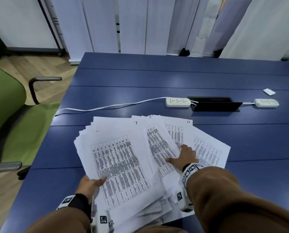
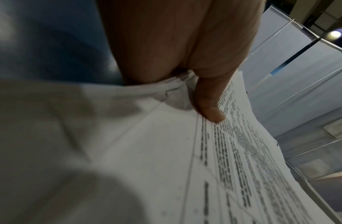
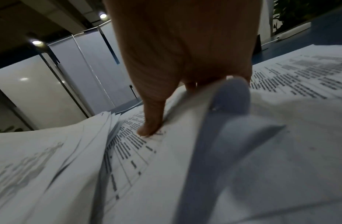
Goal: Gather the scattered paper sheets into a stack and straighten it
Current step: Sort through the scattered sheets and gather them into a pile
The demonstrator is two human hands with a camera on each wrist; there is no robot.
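Note:
Printed paper sheets lie fanned over the near part of the blue table (image 1: 157, 78). A thicker pile (image 1: 120, 157) sits on the left, tilted, with a page marked 7 on top. My left hand (image 1: 90, 184) grips the pile's near left corner, its thumb (image 2: 210, 106) on top and its fingers hidden beneath. Looser sheets (image 1: 207, 148) spread out to the right. My right hand (image 1: 185, 156) lies on them, its thumb (image 3: 151, 124) pressing on a printed page and its fingers tucked under a lifted sheet edge (image 3: 231, 97).
Two white power strips (image 1: 178, 102) (image 1: 266, 102) flank a black cable box (image 1: 214, 105) beyond the papers. A white cable (image 1: 106, 106) trails off the table's left edge. A small white card (image 1: 269, 91) lies at the far right. A green chair (image 1: 10, 105) stands at the left.

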